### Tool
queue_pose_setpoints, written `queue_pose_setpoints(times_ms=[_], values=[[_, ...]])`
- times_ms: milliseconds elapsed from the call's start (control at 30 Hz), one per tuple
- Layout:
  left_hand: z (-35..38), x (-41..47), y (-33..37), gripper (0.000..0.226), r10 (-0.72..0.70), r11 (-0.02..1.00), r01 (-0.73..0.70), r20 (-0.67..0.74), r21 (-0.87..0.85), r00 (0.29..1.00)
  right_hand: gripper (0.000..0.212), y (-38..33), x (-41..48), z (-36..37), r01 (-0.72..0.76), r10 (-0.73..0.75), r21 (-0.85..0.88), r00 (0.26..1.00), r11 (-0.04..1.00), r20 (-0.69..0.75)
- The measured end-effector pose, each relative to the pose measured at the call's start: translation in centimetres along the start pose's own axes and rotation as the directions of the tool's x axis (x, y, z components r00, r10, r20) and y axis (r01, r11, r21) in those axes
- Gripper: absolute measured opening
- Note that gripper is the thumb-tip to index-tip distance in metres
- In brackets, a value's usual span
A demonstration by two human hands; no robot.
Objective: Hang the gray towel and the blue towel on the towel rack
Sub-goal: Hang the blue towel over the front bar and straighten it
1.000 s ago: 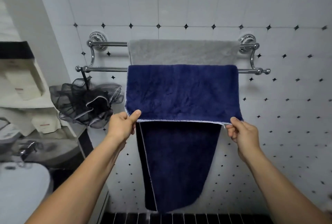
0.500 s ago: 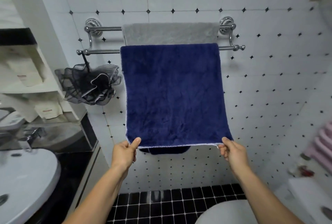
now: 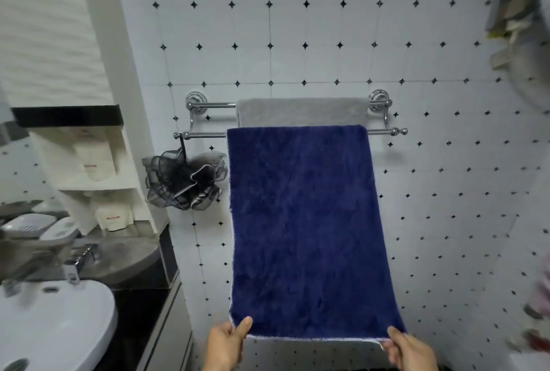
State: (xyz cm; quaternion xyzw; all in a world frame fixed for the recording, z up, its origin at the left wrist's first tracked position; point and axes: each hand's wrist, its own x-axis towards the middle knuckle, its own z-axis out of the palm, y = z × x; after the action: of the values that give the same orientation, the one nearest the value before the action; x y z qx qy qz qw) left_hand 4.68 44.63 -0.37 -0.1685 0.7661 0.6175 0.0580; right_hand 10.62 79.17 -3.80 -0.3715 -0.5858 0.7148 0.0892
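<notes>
blue towel point(image 3: 306, 228): draped over front bar of towel rack point(image 3: 205, 134)
gray towel point(image 3: 302, 112): on rear bar
left hand point(image 3: 226, 345): pinching bottom-left corner
right hand point(image 3: 412, 351): pinching bottom-right corner

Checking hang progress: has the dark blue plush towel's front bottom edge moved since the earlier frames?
Yes. The dark blue plush towel now has its front edge farther below the chrome rack, pulled downward.
</notes>
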Motion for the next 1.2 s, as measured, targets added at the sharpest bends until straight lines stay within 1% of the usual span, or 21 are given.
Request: queue_pose_setpoints(times_ms=[133,200,267,367,467,500,533,600,667,700,767,833,867,933,1000,1033,1100,1167,1200], values=[[0.4,0.5,-0.4,0.042,-0.025,0.999,0.026,0.003,-0.025,1.0,0.029,-0.8,0.1,0.7,-0.022,0.025,-0.095,0.999,0.995,0.021],[0.6,1.3,-0.5,0.042,-0.054,0.998,0.054,0.003,-0.02,0.999,0.035,-1.3,0.5,0.7,0.01,0.003,-0.215,0.998,0.977,0.062],[0.6,2.5,-0.2,0.039,-0.091,0.996,0.091,0.017,-0.018,0.996,0.04,-2.0,1.1,0.6,0.051,0.003,-0.371,0.989,0.927,0.145],[0.6,4.6,0.5,0.031,-0.14,0.99,0.139,0.044,0.039,0.989,0.038,-3.8,3.2,0.1,0.097,0.056,-0.566,0.967,0.819,0.248],[0.4,6.6,2.1,0.015,-0.14,0.984,0.133,0.056,0.118,0.989,0.032,-7.5,6.2,0.5,0.186,0.055,-0.679,0.947,0.711,0.317],[0.4,7.5,3.1,0.015,-0.122,0.986,0.115,0.049,0.12,0.991,0.029,-9.2,7.2,1.0,0.228,0.034,-0.701,0.94,0.676,0.339],[0.3,8.4,4.4,0.021,-0.093,0.991,0.089,0.031,0.1,0.995,0.025,-11.1,8.2,1.6,0.268,0.008,-0.711,0.933,0.65,0.359],[0.1,10.3,8.1,0.032,-0.008,0.999,0.009,-0.018,0.045,1.0,0.02,-15.4,9.9,3.4,0.35,-0.057,-0.696,0.911,0.627,0.408],[0.0,12.0,12.8,0.039,0.115,0.993,-0.116,-0.059,-0.014,0.992,0.016,-20.0,11.2,5.7,0.453,-0.173,-0.628,0.873,0.633,0.456],[0.1,12.8,15.3,0.042,0.187,0.981,-0.191,-0.089,-0.044,0.978,0.015,-22.3,11.6,7.0,0.505,-0.248,-0.579,0.849,0.64,0.467],[0.3,14.1,20.1,0.05,0.315,0.941,-0.329,-0.146,-0.084,0.938,0.023,-26.5,12.2,9.5,0.585,-0.376,-0.461,0.799,0.667,0.469],[0.5,15.0,23.8,0.057,0.394,0.901,-0.415,-0.161,-0.127,0.905,0.025,-29.8,12.4,11.8,0.639,-0.459,-0.332,0.747,0.694,0.481],[0.6,15.3,25.1,0.055,0.413,0.888,-0.435,-0.156,-0.147,0.897,0.022,-31.0,12.5,12.7,0.66,-0.489,-0.282,0.724,0.696,0.487],[1.0,15.5,26.7,0.036,0.426,0.877,-0.443,-0.129,-0.186,0.896,0.023,-32.3,12.7,13.8,0.676,-0.529,-0.239,0.709,0.697,0.466],[1.3,15.4,27.4,0.014,0.449,0.856,-0.464,-0.118,-0.23,0.886,0.029,-32.5,12.9,14.2,0.676,-0.577,-0.211,0.722,0.706,0.382],[1.4,15.4,27.7,0.009,0.463,0.839,-0.478,-0.123,-0.258,0.878,0.027,-32.4,12.9,14.2,0.682,-0.607,-0.184,0.72,0.708,0.336],[1.1,15.4,28.3,0.005,0.478,0.806,-0.498,-0.143,-0.321,0.866,0.028,-32.5,12.8,14.3,0.709,-0.664,-0.112,0.696,0.696,0.274],[0.7,15.4,29.3,0.014,0.494,0.767,-0.527,-0.186,-0.365,0.849,0.037,-33.1,12.4,14.6,0.724,-0.702,-0.009,0.672,0.69,0.234],[0.5,15.4,30.0,0.017,0.5,0.747,-0.544,-0.216,-0.382,0.839,0.041,-33.6,12.1,14.9,0.721,-0.711,0.035,0.673,0.692,0.205]])
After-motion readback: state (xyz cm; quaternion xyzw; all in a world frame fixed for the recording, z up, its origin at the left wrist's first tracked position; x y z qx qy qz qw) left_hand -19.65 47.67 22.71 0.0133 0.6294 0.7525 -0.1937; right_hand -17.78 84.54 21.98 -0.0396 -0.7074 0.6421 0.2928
